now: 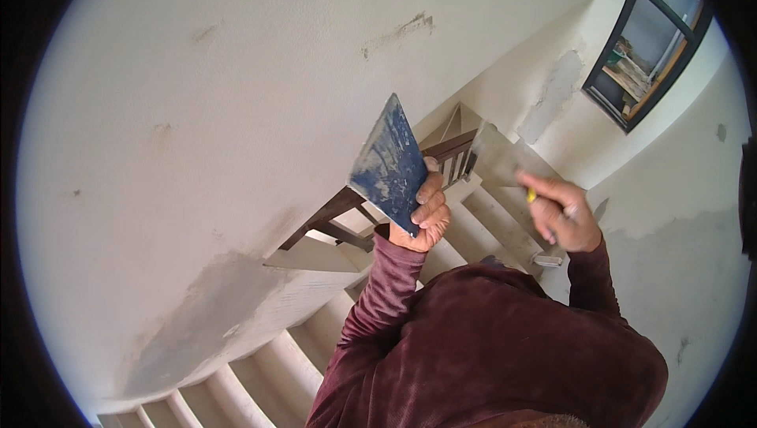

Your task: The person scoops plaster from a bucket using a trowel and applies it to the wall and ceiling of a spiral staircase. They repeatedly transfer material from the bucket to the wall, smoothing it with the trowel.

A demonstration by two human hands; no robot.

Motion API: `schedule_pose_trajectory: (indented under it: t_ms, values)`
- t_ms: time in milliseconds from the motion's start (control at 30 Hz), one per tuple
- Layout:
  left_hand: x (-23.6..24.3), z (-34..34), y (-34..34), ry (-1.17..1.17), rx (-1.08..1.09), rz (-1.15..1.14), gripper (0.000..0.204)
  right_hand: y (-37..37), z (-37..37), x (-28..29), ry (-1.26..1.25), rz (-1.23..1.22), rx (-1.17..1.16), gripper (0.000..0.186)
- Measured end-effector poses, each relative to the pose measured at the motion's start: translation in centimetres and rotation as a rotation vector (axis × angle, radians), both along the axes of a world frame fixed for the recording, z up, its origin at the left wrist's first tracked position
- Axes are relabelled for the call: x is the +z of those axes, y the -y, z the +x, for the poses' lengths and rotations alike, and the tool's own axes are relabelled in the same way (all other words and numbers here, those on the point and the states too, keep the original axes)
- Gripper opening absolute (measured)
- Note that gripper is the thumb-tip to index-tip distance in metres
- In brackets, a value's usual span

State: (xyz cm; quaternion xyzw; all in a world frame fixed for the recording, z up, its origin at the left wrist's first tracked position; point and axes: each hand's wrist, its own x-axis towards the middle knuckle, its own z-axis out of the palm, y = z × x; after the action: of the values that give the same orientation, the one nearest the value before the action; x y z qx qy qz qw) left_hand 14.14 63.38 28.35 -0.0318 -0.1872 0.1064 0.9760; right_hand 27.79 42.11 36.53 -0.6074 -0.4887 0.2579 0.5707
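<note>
The left hand has its fingers closed over the lower right edge of a blue plate, which stands tilted, up and left of them, smeared with pale residue. To their right, well apart, the right hand is curled around a small yellow object (blur hides its shape, so I cannot tell what it is). Gripped along one edge only, the plate could twist or slip if its far corner were knocked. Beyond the left fingers are a dark railing and stairs; a dropped plate might tumble down the steps. Farthest, above the right fingers, is a dark-framed window.
</note>
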Motion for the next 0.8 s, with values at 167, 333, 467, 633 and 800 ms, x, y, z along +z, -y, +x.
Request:
schedule_pose_trajectory:
  t_ms: [167,333,467,633,800]
  values:
    - [-2.4,-0.4,1.4,-0.035,-0.035,-0.047,0.026,-3.5,-2.6,0.4,0.380,-0.082,0.105,0.039]
    - [-3.8,-1.8,2.3,-0.092,-0.121,0.025,0.025,-6.3,0.0,1.3,0.275,-0.081,-0.051,0.039]
    - [-5.6,-2.6,3.9,-0.078,-0.066,-0.172,0.023,-5.1,0.8,1.2,0.358,-0.037,0.107,0.038]
    - [-8.2,-3.7,5.8,-0.239,0.079,-0.254,0.022,-5.9,-1.5,-1.2,0.360,-0.086,0.574,0.040]
    - [-7.9,-4.5,8.2,-0.384,0.175,-0.287,0.024,-8.5,-2.0,-5.2,0.104,0.115,0.818,0.040]
